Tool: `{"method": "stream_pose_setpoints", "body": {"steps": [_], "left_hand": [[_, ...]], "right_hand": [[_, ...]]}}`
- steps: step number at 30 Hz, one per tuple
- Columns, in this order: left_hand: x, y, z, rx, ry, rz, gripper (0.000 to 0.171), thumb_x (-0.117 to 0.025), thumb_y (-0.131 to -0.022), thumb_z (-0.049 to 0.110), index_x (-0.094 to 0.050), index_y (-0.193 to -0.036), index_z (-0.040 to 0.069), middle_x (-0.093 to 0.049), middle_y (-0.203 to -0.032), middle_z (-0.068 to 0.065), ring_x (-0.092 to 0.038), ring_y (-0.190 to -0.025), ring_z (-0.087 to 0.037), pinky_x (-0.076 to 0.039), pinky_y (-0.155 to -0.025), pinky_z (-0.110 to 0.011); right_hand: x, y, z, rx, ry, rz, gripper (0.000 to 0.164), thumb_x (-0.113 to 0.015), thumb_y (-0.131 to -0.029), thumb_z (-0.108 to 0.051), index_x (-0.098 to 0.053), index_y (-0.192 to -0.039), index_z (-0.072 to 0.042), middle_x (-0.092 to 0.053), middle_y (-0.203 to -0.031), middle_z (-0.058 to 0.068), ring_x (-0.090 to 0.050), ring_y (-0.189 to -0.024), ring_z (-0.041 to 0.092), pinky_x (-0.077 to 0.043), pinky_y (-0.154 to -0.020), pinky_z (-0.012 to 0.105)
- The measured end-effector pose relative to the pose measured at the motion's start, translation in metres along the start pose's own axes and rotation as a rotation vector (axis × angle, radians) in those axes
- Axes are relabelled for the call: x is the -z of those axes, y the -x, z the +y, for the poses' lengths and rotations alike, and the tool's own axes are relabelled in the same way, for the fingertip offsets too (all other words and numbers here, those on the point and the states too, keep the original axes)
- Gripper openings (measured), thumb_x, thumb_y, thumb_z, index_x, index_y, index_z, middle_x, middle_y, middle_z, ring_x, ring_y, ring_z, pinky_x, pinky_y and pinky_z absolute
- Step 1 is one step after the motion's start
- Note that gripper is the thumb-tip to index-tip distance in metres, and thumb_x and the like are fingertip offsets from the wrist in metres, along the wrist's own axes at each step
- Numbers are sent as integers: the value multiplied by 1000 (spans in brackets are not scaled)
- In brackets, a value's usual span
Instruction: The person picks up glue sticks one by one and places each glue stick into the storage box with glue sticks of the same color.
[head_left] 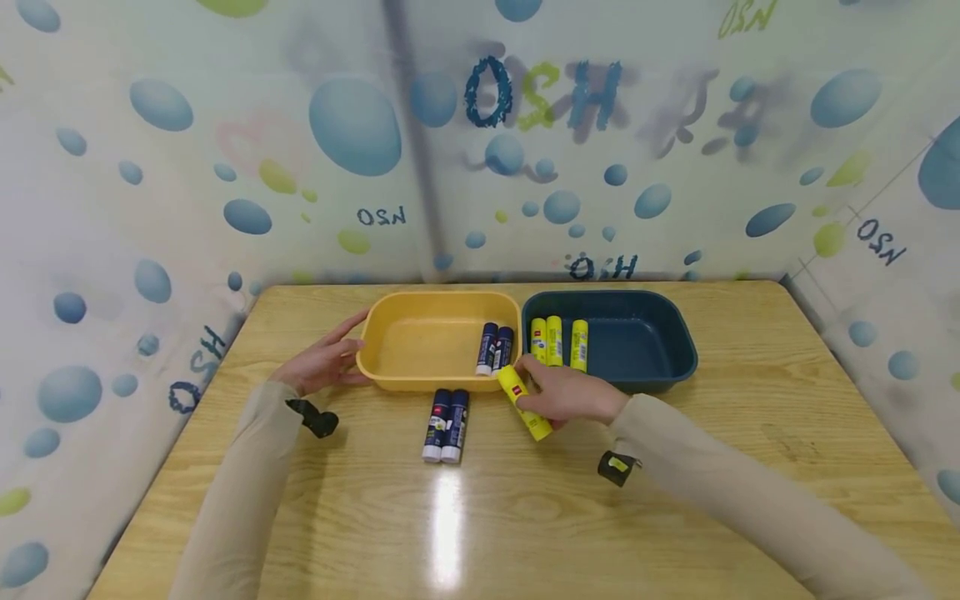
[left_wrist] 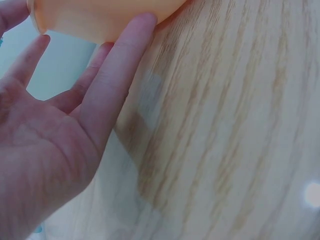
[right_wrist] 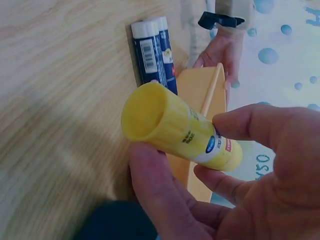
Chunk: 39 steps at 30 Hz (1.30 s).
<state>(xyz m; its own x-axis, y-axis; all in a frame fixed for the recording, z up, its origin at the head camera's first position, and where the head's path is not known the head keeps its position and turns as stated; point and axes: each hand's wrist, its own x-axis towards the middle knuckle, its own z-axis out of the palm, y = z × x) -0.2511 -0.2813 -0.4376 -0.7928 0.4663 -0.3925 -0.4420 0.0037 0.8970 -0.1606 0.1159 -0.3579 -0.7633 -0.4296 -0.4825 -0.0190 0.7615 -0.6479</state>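
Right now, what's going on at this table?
A person's right hand holds a yellow glue stick while the left hand touches the side of an orange tray. Two navy glue sticks rest in that tray, three yellow ones in the dark blue tray beside it, and two more navy ones on the table in front.

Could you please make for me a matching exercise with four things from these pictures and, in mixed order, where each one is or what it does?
1. Left hand
2. Dark blue tray
3. Right hand
4. Two blue glue sticks on the table

A. Contains yellow glue sticks
B. Directly in front of the orange tray
C. Touching the orange tray's outer side
D. Holding one yellow glue stick

Pairs: 1-C, 2-A, 3-D, 4-B.
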Motion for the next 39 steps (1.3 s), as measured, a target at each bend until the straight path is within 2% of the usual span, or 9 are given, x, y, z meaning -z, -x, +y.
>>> {"method": "stream_pose_setpoints", "body": {"steps": [8, 13, 17, 23, 29, 36, 39], "left_hand": [[0, 3, -1, -12, -21, -12, 63, -40, -105, 14, -10, -155, 38, -4, -160, -8, -49, -121, -18, -46, -95, -51], [2, 3, -2, -29, -21, -37, 63, -39, -105, 14, -9, -155, 38, -1, -160, -10, -49, -121, -18, -46, -95, -51], [2, 1, -2, -35, -12, -40, 62, -40, -105, 14, -11, -155, 38, -3, -160, -12, -51, -120, -18, -47, -94, -51], [1, 0, -2, -24, 1, -14, 63, -40, -105, 13, -11, -155, 37, -8, -159, -11, -53, -118, -16, -47, -93, -51], [-1, 1, -1, -8, -3, -4, 63, -40, -105, 13, -9, -155, 37, -5, -160, -8, -44, -126, -23, -44, -96, -53], [0, 0, -1, -4, 6, -5, 65, -42, -104, 14, -9, -155, 37, -3, -160, -7, -37, -131, -26, -44, -96, -53], [1, -1, -1, -8, 13, -7, 64, -42, -104, 14, -10, -155, 37, -4, -160, -6, -39, -130, -25, -45, -96, -53]], "right_hand": [[14, 1, 4, -64, 43, 8, 44, -58, -96, -23, -38, -134, -16, -57, -91, 11, -60, -66, 25, -54, -63, 32], [25, 4, 6, -54, 53, 14, 45, -57, -96, -24, -37, -135, -16, -57, -88, 10, -59, -65, 26, -52, -61, 32], [34, 5, 8, -66, 42, 25, 49, -56, -96, -25, -35, -139, -15, -57, -91, 11, -59, -67, 25, -51, -60, 30], [48, 6, 11, -88, 42, 58, 50, -56, -96, -25, -33, -139, -14, -57, -103, 15, -61, -72, 22, -55, -67, 30], [59, 6, 19, -86, 25, 82, 51, -54, -98, -24, -30, -141, -11, -56, -115, 19, -64, -78, 23, -57, -70, 32], [68, 2, 29, -64, -5, 92, 49, -52, -99, -22, -29, -138, -5, -60, -108, 20, -64, -79, 24, -57, -68, 34], [71, 0, 33, -69, -19, 96, 50, -51, -99, -22, -27, -139, -3, -58, -110, 21, -64, -80, 24, -57, -69, 35]]}}
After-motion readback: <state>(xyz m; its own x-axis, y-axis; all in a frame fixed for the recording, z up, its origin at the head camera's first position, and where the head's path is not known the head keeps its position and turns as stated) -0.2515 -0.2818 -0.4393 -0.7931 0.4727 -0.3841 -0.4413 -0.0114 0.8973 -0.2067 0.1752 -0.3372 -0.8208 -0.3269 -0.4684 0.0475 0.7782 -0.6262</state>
